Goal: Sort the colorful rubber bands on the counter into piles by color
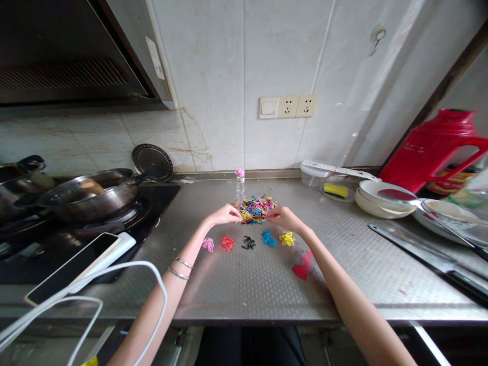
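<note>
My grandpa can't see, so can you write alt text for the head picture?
A person's left hand and right hand are at opposite sides of a heap of small colourful bits on a metal counter. Lined up nearer are a pink pile, red pile, black pile, blue pile and yellow pile.

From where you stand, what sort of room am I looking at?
Most likely a home kitchen: a pan sits on a stove at the left, a range hood hangs above it, and bowls and a knife lie on the metal counter.
</note>
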`<state>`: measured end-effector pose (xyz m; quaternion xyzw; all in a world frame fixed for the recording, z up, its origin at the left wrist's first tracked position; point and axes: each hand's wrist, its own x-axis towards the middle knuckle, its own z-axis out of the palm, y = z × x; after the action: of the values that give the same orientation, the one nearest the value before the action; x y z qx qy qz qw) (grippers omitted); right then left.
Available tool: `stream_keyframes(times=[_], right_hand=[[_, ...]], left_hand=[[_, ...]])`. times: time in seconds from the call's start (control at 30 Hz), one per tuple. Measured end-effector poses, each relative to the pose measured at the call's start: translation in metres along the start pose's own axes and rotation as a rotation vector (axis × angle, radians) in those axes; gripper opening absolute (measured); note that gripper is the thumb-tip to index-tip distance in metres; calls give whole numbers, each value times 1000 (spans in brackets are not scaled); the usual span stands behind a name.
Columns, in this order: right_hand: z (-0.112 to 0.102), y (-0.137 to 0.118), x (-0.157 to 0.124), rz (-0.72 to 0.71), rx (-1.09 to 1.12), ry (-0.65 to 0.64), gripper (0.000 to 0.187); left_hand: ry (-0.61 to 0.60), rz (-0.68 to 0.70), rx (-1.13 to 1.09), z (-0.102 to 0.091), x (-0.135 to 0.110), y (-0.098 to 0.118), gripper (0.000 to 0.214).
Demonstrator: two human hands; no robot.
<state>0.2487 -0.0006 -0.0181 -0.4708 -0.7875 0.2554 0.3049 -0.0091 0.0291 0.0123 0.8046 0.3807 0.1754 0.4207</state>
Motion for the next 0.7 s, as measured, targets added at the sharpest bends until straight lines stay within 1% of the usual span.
stream_keyframes(times=[0.07,0.17,0.33,0.5,0.6,0.7], right_hand=[[7,-7,2,-52,-24,-11,20],[23,-26,6,-142,-16,-83,21],[53,-68,19,-302,-41,-137,21],[85,-102,32,-372,-73,-151,22],[102,-116,36,-384,-95,-165,21],[113,-128,35,-374,-96,-198,20]], left_hand=[[61,-8,-7,-4,-3,1,25],[139,-57,-16,-8,-7,-2,28],[226,-113,-54,-17,-16,-20,28],[349,-185,-125,-24,-24,-38,29],[407,-216,-186,-24,-28,-43,29],[448,-247,-199,-23,-30,-46,28]])
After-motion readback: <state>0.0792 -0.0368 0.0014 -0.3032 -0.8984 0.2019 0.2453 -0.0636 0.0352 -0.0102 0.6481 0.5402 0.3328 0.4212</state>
